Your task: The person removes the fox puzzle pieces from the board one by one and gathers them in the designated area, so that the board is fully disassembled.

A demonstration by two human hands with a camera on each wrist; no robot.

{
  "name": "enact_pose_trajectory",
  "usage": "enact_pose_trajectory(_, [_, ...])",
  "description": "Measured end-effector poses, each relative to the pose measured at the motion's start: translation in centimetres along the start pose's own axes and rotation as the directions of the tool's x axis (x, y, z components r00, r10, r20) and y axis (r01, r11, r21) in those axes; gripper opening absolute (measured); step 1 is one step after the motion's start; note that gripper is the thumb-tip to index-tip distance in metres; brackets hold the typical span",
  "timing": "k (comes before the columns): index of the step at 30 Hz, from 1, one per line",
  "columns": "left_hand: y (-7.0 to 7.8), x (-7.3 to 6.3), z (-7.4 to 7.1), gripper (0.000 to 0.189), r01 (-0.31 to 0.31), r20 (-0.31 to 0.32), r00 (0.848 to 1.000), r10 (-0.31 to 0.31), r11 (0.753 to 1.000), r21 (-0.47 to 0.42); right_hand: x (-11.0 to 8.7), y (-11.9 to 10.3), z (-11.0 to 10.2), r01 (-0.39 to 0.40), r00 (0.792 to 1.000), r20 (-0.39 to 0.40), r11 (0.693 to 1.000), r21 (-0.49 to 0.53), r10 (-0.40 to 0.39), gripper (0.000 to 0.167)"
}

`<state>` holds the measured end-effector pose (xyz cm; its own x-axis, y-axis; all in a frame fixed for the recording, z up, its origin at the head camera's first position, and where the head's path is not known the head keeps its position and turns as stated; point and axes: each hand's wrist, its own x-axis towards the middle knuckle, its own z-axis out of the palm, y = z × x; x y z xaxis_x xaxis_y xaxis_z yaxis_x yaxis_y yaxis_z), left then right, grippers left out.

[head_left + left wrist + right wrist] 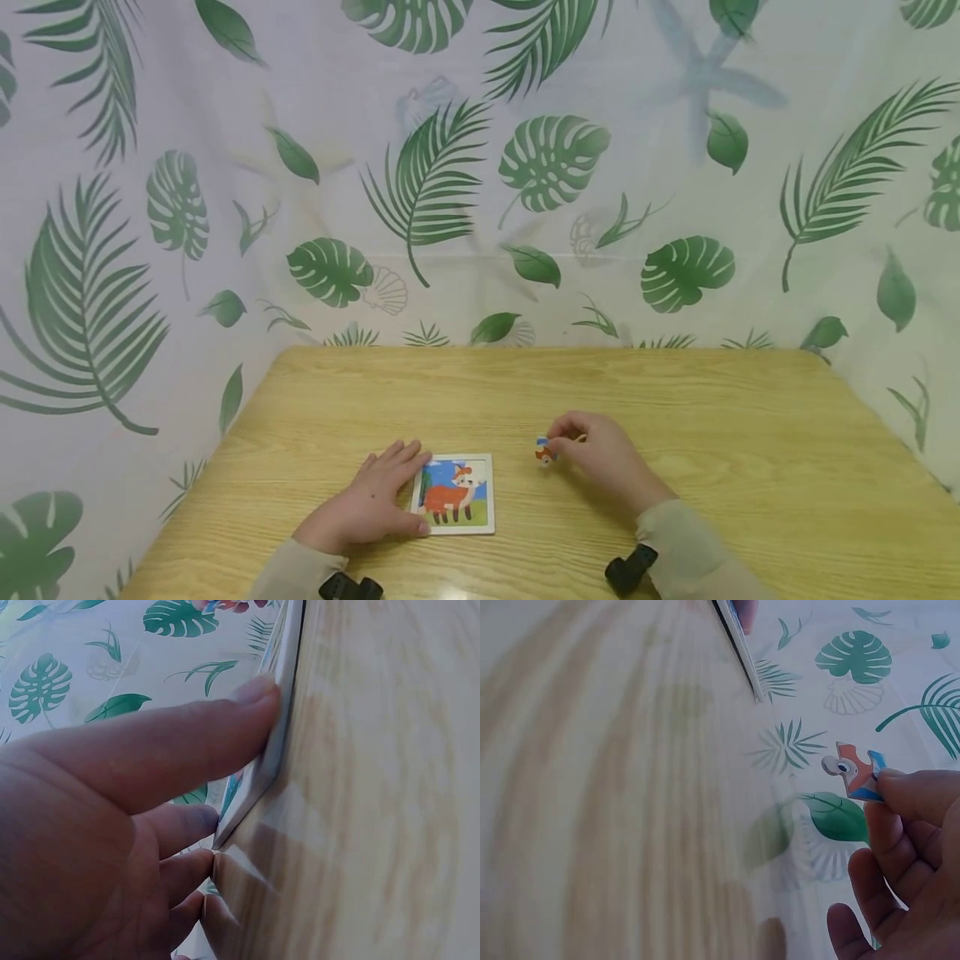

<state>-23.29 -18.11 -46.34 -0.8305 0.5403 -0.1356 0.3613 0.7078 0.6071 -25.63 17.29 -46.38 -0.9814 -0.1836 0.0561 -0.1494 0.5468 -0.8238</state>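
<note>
A small square jigsaw puzzle point(453, 497) with a white frame lies flat on the table and shows an orange fox on grass under blue sky. Its upper right corner has a pale patch. My left hand point(378, 498) rests along the frame's left side, thumb at the near edge and fingers spread toward the far corner. In the left wrist view the thumb point(187, 742) presses the frame's rim point(262, 776). Right of the puzzle, my right hand point(600, 454) pinches a puzzle piece point(857, 771) between thumb and index finger. The piece is orange, white and blue with a printed eye, held above the table.
The light wooden table point(712, 417) extends on both sides and behind the hands. A white curtain point(465, 192) with green leaf prints hangs behind and beside it. Each wrist wears a black camera point(630, 569).
</note>
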Motion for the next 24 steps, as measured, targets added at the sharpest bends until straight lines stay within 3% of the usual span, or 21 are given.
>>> enact_pose_trajectory(24, [-0.1,-0.1,0.1,0.099,0.0,-0.015,1.0,0.001,1.0,0.025,-2.4,2.4,-5.5,-0.037,0.999,0.028,0.99,-0.138,0.041,0.011])
